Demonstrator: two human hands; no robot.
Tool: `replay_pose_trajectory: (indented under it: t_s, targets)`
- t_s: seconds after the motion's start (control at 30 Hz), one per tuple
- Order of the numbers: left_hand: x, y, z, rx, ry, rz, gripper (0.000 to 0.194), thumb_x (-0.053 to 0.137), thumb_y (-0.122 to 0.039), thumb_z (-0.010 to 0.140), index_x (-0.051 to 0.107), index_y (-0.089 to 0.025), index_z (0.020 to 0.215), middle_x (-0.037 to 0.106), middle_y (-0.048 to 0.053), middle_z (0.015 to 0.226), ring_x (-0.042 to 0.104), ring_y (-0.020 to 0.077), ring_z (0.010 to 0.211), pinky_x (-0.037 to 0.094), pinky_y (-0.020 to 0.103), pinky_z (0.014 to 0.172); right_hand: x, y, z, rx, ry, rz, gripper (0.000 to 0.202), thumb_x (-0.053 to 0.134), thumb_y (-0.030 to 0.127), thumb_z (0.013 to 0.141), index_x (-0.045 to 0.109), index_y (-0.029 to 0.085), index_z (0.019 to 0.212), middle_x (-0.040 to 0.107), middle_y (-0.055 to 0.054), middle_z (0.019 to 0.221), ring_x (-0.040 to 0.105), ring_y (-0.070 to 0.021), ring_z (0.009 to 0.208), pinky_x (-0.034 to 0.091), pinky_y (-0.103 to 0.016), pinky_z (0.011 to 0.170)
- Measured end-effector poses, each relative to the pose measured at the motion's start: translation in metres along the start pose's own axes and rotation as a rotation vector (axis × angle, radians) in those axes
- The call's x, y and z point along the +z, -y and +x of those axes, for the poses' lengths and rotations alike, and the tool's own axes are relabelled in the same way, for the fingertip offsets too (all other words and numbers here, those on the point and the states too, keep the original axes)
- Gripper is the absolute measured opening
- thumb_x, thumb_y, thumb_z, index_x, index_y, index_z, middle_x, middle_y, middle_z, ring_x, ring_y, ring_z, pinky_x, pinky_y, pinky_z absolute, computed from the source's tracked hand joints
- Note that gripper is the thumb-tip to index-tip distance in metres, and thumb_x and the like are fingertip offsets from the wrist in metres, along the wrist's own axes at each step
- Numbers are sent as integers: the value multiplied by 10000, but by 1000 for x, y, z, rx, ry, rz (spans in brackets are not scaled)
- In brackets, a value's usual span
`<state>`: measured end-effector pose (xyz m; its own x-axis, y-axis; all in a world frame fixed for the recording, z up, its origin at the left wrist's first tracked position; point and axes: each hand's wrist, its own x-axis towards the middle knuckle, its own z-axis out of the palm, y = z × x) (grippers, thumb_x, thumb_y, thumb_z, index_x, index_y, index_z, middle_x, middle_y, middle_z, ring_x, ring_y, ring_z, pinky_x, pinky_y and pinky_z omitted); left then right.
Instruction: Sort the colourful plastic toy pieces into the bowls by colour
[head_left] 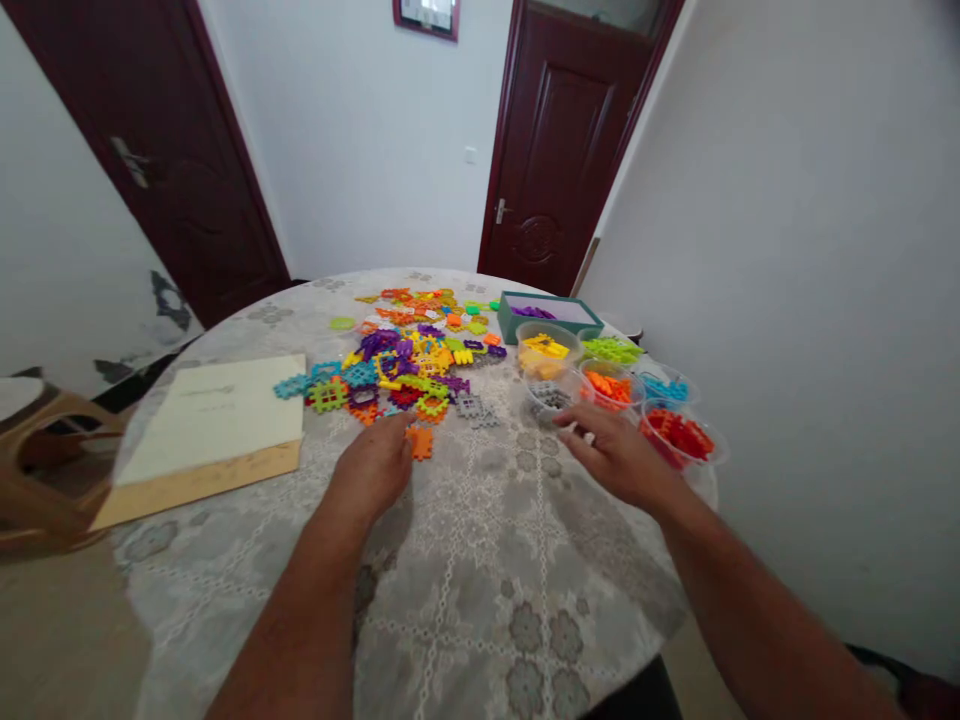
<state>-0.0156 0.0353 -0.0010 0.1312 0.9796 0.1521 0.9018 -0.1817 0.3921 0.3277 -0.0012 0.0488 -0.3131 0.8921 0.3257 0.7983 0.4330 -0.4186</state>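
Observation:
My left hand (379,460) is closed at the near edge of a pile of interlocking plastic building pieces (405,365). An orange square building piece (421,443) with notched edges shows at its fingertips and appears to be pinched there. Farther right, my right hand (611,452) reaches over the table with its fingers a little apart, and nothing shows between them. Its fingertips are beside a clear bowl of grey pieces (550,397). A few loose grey pieces (472,408) lie between the hands.
Clear bowls hold yellow (545,347), green (611,348), orange (609,388), blue (665,388) and red pieces (679,435). Behind them stands a green box (517,325) with purple pieces inside. A pale board (217,415) lies at left on the round, cloth-covered table (465,560).

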Motion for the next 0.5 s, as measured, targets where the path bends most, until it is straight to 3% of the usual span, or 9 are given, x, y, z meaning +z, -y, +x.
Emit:
replay_pose_trajectory:
  t_s: [0.07, 0.17, 0.37, 0.5]
  targets:
    - [2, 0, -1, -4, 7, 18, 454, 430, -192, 992, 602, -144, 1409, 656, 163, 1417, 620, 278, 1299, 456, 405, 1118, 28, 17, 17, -97, 160, 45, 294, 546, 217, 978, 666, 201, 1246, 709, -103, 1161, 678, -186, 894, 533, -349, 856]
    - [2, 1, -1, -4, 0, 69, 455, 445, -184, 993, 595, -152, 1421, 673, 169, 1384, 624, 297, 1282, 465, 411, 1089, 73, 32, 42, -166, 275, 74, 349, 574, 194, 966, 633, 193, 1311, 680, -124, 1253, 681, -179, 895, 535, -361, 886]
    - [2, 2, -2, -40, 39, 56, 448, 491, -163, 965, 597, -184, 1401, 705, 149, 1329, 641, 276, 1243, 460, 366, 1052, 142, 53, 76, -206, 182, 62, 446, 626, 232, 942, 576, 169, 1381, 608, -157, 1380, 595, -254, 1232, 474, -395, 1044]
    - [4, 1, -3, -36, 95, -23, 431, 546, -178, 937, 601, -233, 1361, 697, 121, 1341, 633, 255, 1253, 454, 342, 1034, 163, 60, 80, -212, 168, 104, 395, 643, 235, 925, 625, 169, 1314, 669, -135, 1233, 610, -253, 1154, 477, -395, 1021]
